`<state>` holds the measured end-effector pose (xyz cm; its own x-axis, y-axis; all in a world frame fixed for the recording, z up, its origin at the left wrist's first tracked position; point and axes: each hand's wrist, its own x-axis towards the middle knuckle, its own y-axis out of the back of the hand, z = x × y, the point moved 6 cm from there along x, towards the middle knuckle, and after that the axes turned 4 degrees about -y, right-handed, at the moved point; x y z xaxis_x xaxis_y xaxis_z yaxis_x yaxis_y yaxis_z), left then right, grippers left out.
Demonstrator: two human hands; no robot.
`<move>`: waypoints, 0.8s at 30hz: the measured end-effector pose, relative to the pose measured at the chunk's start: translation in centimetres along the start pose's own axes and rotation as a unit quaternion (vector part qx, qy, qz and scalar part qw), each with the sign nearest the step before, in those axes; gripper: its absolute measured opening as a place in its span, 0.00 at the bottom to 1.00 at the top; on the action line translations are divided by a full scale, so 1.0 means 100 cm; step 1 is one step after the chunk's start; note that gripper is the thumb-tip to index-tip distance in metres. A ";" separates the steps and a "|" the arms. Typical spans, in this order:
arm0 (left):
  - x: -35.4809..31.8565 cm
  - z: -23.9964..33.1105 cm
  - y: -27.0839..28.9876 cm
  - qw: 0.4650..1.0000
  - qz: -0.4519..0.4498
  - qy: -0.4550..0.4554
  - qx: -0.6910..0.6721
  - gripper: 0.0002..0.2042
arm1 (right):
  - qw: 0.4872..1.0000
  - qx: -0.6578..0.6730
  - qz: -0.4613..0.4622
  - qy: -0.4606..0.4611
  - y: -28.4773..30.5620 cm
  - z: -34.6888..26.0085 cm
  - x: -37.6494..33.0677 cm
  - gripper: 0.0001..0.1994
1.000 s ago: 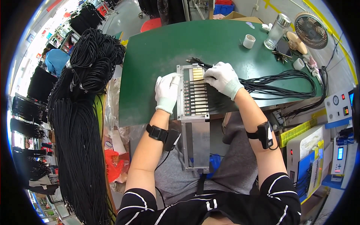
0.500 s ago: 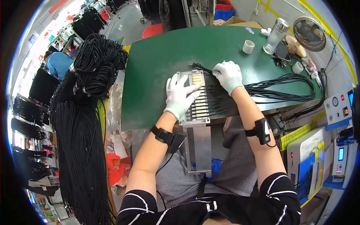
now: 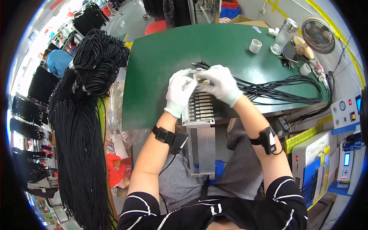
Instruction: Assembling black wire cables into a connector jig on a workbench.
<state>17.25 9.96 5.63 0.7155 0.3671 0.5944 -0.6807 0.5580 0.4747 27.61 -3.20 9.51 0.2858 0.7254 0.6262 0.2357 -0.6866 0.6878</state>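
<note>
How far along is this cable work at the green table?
Several black cables already run from the far end of the metal slotted fixture out across the green table. In hand: the left hand and right hand, both gloved, meet over the fixture's far end; what they pinch is hidden. Left, by the look of it: a large bundle of black cords hangs beside the table.

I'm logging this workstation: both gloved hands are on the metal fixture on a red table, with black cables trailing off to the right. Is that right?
Not quite: the table is green, not red, as the head view shows. The rest holds: the left hand and right hand, both in white gloves, are on the metal fixture, and black cables trail off to the right.
</note>
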 end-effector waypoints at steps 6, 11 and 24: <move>-0.005 -0.035 0.000 0.961 0.050 0.128 -0.238 0.06 | 0.998 -0.051 -0.023 -0.012 0.011 0.018 -0.002 0.09; -0.003 -0.032 0.011 0.996 0.052 0.076 0.003 0.09 | 0.998 -0.036 0.004 -0.051 0.019 0.038 -0.012 0.06; -0.004 -0.040 0.015 0.991 -0.023 0.096 0.095 0.13 | 0.990 -0.105 -0.037 -0.083 0.001 0.037 -0.008 0.06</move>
<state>16.59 13.59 3.50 0.7514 0.4886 0.4435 -0.6502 0.4338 0.6237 30.78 -4.04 7.69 0.4285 0.7434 0.5136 0.0680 -0.5933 0.8021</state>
